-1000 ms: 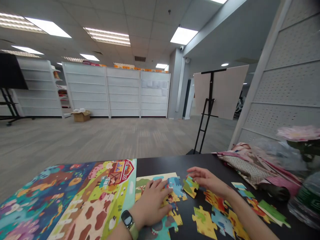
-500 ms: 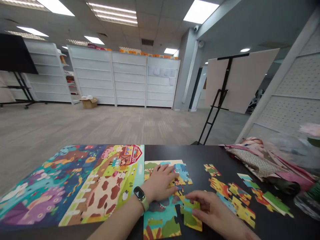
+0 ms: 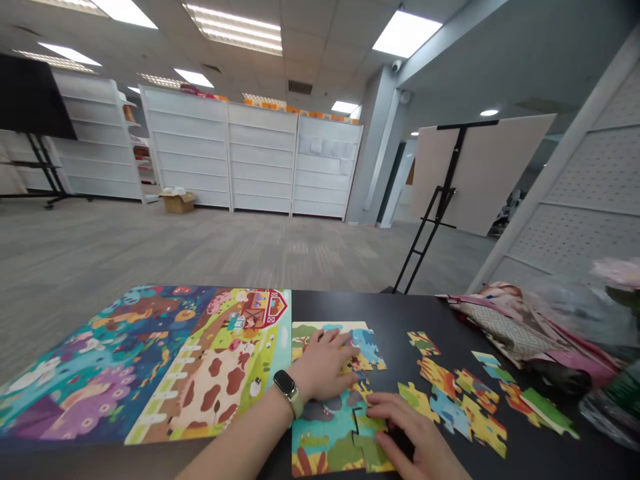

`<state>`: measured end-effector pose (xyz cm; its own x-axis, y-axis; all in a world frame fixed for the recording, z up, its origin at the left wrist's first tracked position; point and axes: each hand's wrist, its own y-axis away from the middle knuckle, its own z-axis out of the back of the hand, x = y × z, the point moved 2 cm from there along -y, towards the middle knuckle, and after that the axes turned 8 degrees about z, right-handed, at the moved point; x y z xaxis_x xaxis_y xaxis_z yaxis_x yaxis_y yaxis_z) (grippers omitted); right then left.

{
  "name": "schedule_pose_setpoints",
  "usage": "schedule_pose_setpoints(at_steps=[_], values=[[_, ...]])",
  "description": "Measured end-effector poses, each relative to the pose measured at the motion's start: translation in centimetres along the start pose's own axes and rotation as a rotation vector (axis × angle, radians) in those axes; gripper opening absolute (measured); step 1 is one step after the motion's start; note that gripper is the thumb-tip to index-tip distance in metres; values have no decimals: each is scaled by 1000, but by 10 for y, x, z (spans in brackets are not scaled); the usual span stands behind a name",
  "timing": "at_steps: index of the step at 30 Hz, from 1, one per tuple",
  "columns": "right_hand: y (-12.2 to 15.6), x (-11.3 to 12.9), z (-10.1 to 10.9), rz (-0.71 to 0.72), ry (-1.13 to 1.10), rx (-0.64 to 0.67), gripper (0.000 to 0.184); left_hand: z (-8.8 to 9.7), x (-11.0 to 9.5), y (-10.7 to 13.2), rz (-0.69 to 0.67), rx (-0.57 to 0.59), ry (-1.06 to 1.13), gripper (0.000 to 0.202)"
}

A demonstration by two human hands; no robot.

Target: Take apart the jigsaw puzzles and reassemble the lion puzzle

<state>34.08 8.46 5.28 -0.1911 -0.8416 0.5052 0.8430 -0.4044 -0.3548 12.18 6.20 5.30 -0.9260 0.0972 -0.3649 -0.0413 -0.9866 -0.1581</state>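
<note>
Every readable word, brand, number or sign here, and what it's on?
None can be read.
Bottle, right edge: green label, too blurred.
Watch: screen too small.
Pale sheets on the white panels: too faint to tell.
Puzzle pieces: pictures, no lettering I can make out.

There were two hands (image 3: 325, 363) (image 3: 425, 437), one watch (image 3: 285, 383), one part-built puzzle (image 3: 320, 443), two pictures (image 3: 213, 390) (image 3: 95, 380); overlapping loose pieces (image 3: 451, 410) defied exact count.
</note>
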Motion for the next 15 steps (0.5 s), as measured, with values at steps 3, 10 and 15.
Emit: schedule_pose_setpoints(at_steps=[3,10,15], values=[[6,-9,4,-57,7,-30,21,-2,0,0,3,-4,2,48],[6,-22,16,-76,13,-16,13,-2,0,-1,-2,-2,6,48],[4,-9,2,-30,71,-8,17,-1,-1,0,1,-5,-1,48]])
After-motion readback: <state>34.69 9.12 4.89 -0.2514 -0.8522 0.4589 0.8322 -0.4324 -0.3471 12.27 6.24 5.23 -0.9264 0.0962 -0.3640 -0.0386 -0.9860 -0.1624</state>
